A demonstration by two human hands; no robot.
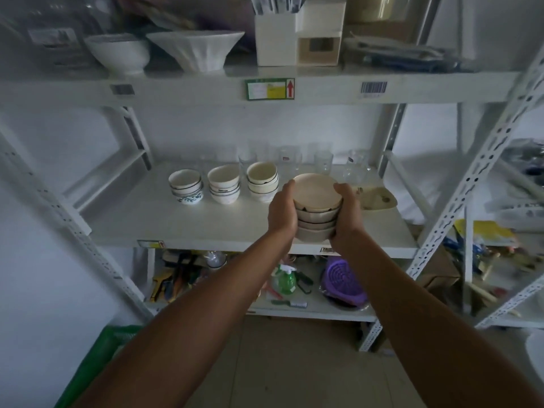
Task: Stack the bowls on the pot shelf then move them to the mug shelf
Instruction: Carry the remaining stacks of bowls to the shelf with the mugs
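Gripping from both sides with curled fingers (288, 192), the left hand (281, 213) and right hand (347, 219) hold the stack of bowls (318, 203) just above the front edge of the middle shelf (176, 228). Looks like the moving step. Next comes a level set-down, clear of the other bowl stacks (262, 182) and glasses (323, 161).
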